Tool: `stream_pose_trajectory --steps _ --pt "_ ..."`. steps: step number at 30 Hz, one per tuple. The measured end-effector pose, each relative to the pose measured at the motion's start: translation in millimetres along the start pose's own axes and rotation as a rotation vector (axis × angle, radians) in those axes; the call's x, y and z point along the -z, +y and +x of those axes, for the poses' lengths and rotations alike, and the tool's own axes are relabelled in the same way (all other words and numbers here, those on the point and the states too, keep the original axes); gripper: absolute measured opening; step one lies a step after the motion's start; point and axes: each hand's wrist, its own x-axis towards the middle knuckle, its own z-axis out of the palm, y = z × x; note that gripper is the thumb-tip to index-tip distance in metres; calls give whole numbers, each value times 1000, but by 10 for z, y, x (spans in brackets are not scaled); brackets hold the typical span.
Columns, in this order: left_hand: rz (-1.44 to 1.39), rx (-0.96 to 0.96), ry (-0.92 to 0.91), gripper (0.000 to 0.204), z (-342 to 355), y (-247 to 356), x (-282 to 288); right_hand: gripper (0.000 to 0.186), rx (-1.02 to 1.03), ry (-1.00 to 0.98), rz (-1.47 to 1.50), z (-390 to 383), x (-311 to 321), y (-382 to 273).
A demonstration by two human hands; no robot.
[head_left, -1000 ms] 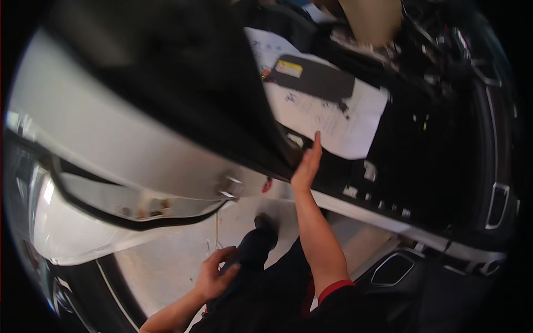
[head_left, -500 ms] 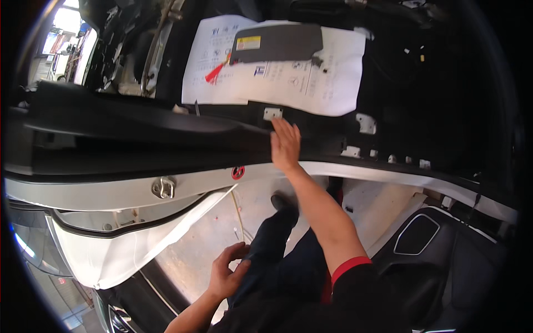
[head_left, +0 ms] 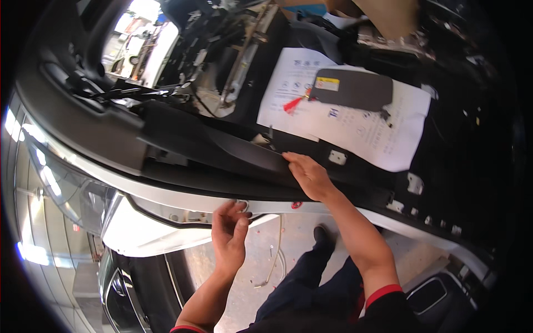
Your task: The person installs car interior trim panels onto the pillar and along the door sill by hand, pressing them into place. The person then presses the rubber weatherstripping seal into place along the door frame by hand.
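Note:
A long black plastic trim piece [head_left: 222, 145] lies along the car's white door sill [head_left: 272, 207]. My right hand [head_left: 311, 176] rests on the right end of this trim, its fingers stretched forward over the edge. My left hand [head_left: 229, 233] is raised in front of the sill, palm turned up and fingers loosely bent and apart; nothing shows in it. Just behind its fingertips is a metal door striker [head_left: 242, 205], partly covered. Further in, a dark grey sun visor [head_left: 355, 91] with a yellow label lies on a white printed paper mat [head_left: 286, 111].
Metal brackets [head_left: 337, 157] stick up from the black car floor. A red tassel [head_left: 293, 105] lies beside the visor. At left stands an open white door [head_left: 139, 233]; at lower right, a dark door panel [head_left: 427, 294]. A thin hose [head_left: 281, 261] runs over the workshop floor.
My left hand has risen from beside my leg to the sill. My right hand stays at the trim's end, fingers now pointing more to the left. The view has swung left.

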Motion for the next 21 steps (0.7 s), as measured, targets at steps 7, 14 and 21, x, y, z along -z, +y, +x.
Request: stream_pose_trajectory --steps 7,14,21 --pt "91 -541 554 42 482 548 -127 48 119 -297 191 963 75 -875" --pt "494 -711 1102 49 908 604 -330 59 107 -493 629 1908 -318 -1705" --pt "698 -780 1237 52 1030 496 -349 59 5 -703 943 1530 -489 -2069"
